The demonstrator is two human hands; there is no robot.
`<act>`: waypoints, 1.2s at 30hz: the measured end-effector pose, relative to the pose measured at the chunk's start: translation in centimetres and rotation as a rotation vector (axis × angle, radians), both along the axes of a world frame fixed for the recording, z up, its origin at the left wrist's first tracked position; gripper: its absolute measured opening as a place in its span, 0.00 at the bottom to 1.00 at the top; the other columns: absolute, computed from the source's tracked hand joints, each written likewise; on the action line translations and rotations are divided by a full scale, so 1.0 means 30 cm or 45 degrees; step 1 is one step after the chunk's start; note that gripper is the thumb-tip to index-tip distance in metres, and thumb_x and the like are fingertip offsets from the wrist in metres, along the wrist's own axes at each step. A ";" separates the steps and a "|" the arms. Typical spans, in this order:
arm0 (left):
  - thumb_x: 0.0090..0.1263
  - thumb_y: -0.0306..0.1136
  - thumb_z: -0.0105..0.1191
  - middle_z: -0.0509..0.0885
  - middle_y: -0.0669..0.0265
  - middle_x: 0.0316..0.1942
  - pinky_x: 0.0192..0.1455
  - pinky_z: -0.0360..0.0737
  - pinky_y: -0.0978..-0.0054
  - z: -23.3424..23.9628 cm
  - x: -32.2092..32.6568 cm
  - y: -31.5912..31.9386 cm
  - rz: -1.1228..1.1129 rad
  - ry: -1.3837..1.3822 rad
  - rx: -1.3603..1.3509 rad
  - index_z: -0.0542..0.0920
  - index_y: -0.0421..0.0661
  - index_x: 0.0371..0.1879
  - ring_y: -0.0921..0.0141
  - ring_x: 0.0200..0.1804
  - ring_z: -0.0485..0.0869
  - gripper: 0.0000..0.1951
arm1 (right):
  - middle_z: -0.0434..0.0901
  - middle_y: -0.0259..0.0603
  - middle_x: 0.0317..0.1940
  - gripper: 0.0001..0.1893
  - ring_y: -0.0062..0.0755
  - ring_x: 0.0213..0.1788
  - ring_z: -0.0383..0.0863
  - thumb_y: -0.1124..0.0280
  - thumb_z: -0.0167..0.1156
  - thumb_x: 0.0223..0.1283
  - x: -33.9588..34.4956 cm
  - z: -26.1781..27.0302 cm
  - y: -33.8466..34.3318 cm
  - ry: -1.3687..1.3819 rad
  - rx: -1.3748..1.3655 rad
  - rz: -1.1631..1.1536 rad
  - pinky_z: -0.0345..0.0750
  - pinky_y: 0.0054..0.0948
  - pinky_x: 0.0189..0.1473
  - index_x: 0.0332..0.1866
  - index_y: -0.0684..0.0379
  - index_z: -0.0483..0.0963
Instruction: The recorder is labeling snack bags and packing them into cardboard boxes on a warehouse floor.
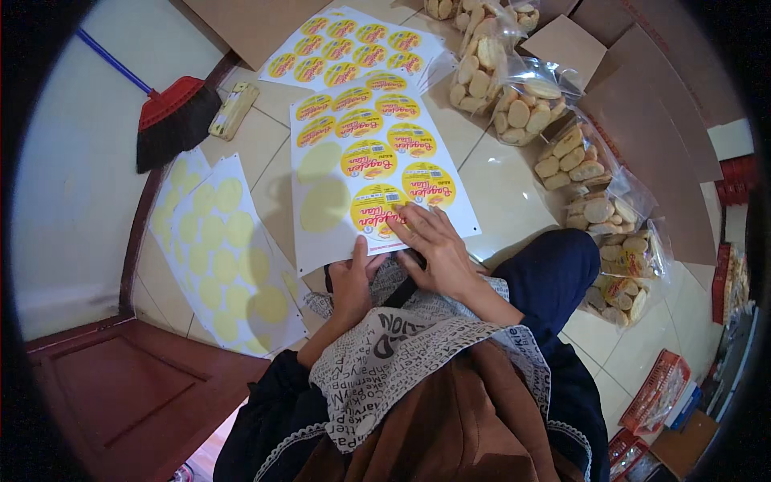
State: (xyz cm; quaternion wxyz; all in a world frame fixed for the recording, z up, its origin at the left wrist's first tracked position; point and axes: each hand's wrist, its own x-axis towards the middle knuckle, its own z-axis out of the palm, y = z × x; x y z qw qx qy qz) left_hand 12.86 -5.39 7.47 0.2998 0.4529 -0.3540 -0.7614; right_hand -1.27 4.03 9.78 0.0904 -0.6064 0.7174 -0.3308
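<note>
Before me lies a white sheet of round yellow stickers [368, 159] with red lettering. Two pale yellow circles [323, 206] at its left side have no printed sticker on them. My left hand [351, 283] pinches the sheet's near edge, its thumb on top and its fingers underneath. My right hand [438, 253] rests over the near right part, fingertips on the right edge of the nearest round sticker [378, 208]. Its thumb is at the sheet's near edge, and whether it grips anything is unclear. The sticker's lower right part is hidden under the fingers.
More sticker sheets [355, 45] lie beyond. Used backing sheets [220, 259] are on the floor at left, near a broom [174, 117] and a wrapped bundle [234, 111]. Clear bags of oval biscuits [523, 114] line the right side, beside cardboard [650, 120]. A red basket [656, 391] stands lower right.
</note>
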 end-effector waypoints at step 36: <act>0.75 0.43 0.45 0.75 0.60 0.55 0.60 0.72 0.70 -0.010 -0.052 0.068 -0.024 0.203 0.254 0.68 0.38 0.61 0.69 0.55 0.76 0.23 | 0.84 0.49 0.41 0.16 0.31 0.42 0.86 0.67 0.70 0.51 0.076 0.004 -0.058 -0.728 -0.003 -0.628 0.80 0.26 0.44 0.43 0.64 0.82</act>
